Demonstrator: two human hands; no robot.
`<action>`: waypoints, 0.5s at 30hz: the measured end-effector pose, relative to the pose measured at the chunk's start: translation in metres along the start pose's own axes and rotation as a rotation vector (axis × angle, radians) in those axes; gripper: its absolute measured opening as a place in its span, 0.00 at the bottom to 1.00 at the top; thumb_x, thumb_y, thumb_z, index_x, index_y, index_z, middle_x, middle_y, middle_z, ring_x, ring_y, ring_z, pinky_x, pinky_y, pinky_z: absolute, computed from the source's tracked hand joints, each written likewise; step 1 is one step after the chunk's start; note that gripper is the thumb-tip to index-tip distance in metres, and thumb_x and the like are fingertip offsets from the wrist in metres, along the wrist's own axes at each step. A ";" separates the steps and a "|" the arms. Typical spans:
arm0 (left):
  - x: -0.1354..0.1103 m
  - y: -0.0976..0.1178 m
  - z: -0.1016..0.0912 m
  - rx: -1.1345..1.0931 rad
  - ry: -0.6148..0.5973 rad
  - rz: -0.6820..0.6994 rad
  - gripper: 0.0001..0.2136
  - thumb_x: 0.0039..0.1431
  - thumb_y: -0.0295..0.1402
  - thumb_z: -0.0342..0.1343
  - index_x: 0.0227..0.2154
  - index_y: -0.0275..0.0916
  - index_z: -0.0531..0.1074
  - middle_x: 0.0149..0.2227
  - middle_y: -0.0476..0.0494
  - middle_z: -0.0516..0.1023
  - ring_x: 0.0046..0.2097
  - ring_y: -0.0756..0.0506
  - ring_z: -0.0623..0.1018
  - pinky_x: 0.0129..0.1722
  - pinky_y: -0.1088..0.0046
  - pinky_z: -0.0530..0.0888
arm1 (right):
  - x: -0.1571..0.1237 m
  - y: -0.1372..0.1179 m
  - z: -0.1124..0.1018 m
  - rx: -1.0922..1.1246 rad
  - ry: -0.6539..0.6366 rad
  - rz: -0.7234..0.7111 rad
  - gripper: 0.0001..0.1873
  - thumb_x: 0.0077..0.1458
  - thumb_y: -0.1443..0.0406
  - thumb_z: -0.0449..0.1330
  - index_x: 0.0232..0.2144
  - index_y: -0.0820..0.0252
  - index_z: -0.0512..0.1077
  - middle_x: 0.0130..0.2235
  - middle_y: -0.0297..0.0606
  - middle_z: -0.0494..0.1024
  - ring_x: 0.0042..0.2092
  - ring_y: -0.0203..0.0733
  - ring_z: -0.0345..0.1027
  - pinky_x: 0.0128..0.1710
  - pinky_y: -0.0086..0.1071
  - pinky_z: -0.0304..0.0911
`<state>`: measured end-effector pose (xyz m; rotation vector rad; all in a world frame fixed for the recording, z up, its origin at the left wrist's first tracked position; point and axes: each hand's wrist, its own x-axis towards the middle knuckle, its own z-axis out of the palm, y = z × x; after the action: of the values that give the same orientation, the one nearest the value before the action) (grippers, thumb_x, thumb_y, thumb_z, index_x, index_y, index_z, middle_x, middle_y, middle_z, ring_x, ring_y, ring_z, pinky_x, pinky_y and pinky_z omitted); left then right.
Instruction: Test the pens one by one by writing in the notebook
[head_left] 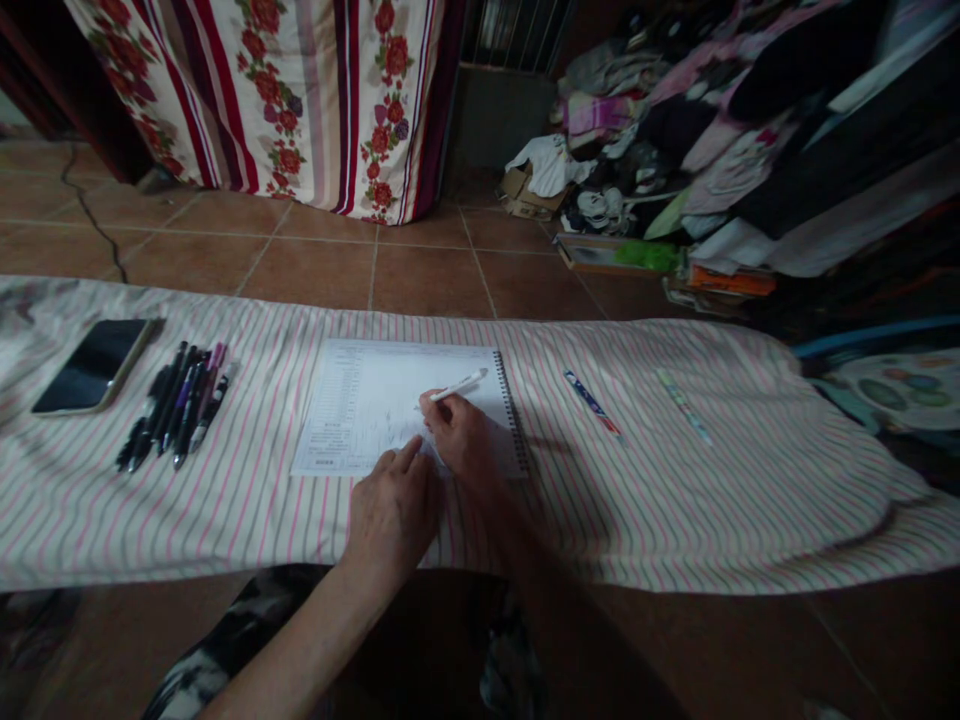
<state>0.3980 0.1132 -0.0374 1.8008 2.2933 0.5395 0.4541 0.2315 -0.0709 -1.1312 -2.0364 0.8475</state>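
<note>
A spiral-bound notebook (390, 375) lies on the striped cloth, its wire coil along the right side. Its page carries printed lines at the left and faint marks near the lower middle. Pinched in my right hand (459, 432) is a white pen (465, 383), its tip down at the page. My left hand (394, 500) rests over the notebook's lower edge, fingers stretched out and pressing the page close to my right hand. It holds nothing. Its far fingers are partly hidden.
Several pens (180, 400) lie bunched at the left, beside a dark-screened phone (96, 366). Right of the notebook lie a dark blue and red patterned strip (594, 406) and a pale patterned strip (684, 406). Beyond the cloth are a floral curtain (322, 100) and heaped clothes (675, 130).
</note>
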 end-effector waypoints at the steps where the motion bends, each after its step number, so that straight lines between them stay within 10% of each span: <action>1: 0.000 0.000 0.000 -0.002 0.000 -0.001 0.08 0.58 0.28 0.46 0.34 0.40 0.71 0.50 0.42 0.73 0.44 0.43 0.74 0.36 0.66 0.74 | 0.000 0.002 0.001 0.037 0.036 -0.021 0.14 0.56 0.58 0.50 0.33 0.59 0.73 0.33 0.42 0.78 0.34 0.41 0.72 0.34 0.30 0.64; 15: 0.000 -0.003 0.002 -0.007 0.010 0.005 0.09 0.58 0.28 0.46 0.36 0.40 0.71 0.52 0.43 0.72 0.45 0.43 0.74 0.37 0.66 0.74 | -0.001 -0.001 0.000 0.087 -0.003 0.041 0.15 0.54 0.57 0.53 0.33 0.58 0.75 0.26 0.38 0.78 0.29 0.41 0.73 0.30 0.29 0.64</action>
<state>0.3961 0.1131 -0.0408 1.8050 2.2914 0.5582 0.4540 0.2304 -0.0708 -1.1279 -1.9655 0.9491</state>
